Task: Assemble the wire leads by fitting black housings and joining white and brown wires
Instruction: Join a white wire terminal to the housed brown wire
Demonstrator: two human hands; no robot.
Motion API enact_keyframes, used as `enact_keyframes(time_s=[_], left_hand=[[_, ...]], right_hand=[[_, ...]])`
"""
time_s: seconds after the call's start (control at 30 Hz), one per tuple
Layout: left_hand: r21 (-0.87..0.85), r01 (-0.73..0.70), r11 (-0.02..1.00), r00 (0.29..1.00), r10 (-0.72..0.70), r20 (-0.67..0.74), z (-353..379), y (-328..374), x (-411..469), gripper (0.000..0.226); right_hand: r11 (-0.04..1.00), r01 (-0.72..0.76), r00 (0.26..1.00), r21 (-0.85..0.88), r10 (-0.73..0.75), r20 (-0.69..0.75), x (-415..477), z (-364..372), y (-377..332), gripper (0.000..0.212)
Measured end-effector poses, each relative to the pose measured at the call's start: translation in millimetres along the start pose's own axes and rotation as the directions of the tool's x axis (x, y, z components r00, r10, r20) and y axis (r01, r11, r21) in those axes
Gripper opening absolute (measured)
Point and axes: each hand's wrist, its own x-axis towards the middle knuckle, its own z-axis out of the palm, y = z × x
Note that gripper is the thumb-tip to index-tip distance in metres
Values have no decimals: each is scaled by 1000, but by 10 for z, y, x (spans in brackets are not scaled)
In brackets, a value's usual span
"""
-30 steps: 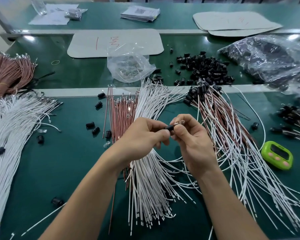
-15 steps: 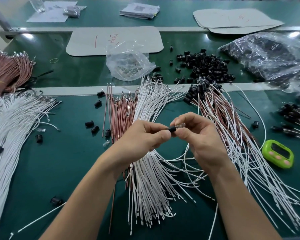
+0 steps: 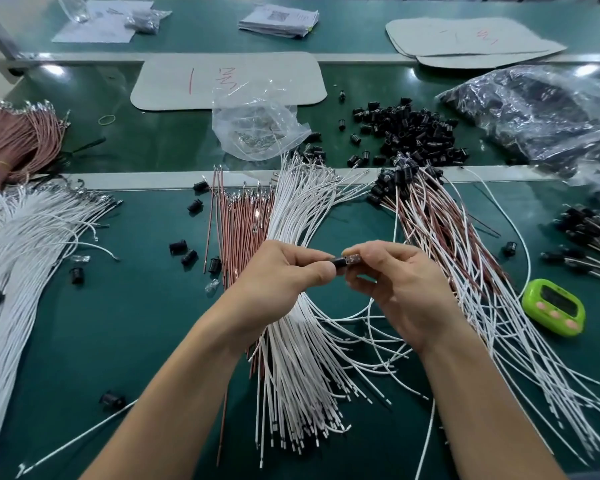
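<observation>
My left hand (image 3: 278, 271) pinches a small black housing (image 3: 338, 262) at the centre of the view. My right hand (image 3: 402, 285) pinches a clear bulb-like piece (image 3: 353, 259) seated at the housing's right end. White wire trails from the hands down to the mat. Beneath them lie a fan of white wires (image 3: 302, 216) and a row of brown wires (image 3: 238, 220). A spread of joined white and brown leads with black housings (image 3: 440, 233) lies to the right. Loose black housings (image 3: 409, 133) are heaped behind.
A green timer (image 3: 553, 307) sits at the right. A clear bag (image 3: 253, 129) stands behind the wires, a dark plastic bag (image 3: 534, 112) at the back right. White wire bundles (image 3: 21, 244) and brown ones (image 3: 14, 143) fill the left. Stray housings (image 3: 184, 251) dot the green mat (image 3: 118, 323).
Both hands have stayed together at the centre, shifting slightly. The clear piece now sits closer against the black housing.
</observation>
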Motion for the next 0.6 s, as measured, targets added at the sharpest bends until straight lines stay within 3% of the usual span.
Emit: enact_keyframes(time_s=[0.13,0.33,0.47,0.6], left_hand=[[-6,-13,1000,1000,13,-16,22,-19,6,25],[56,28,998,1000,-28,-2,-14,-38,7,11],[165,30,986,1000,-30,-4,-32,-7,8,16],[130,22,991,999,-15,-52,19,-22,-24,17]], right_hand=[[993,-52,996,107,59,-63,-34,126,90,21],[992,-70,991,100,81,-103,-54,167,97,26],[992,-77,990,100,88,-110,-53,195,140,24],[976,-88,987,200,112,-115,-27,223,174,20]])
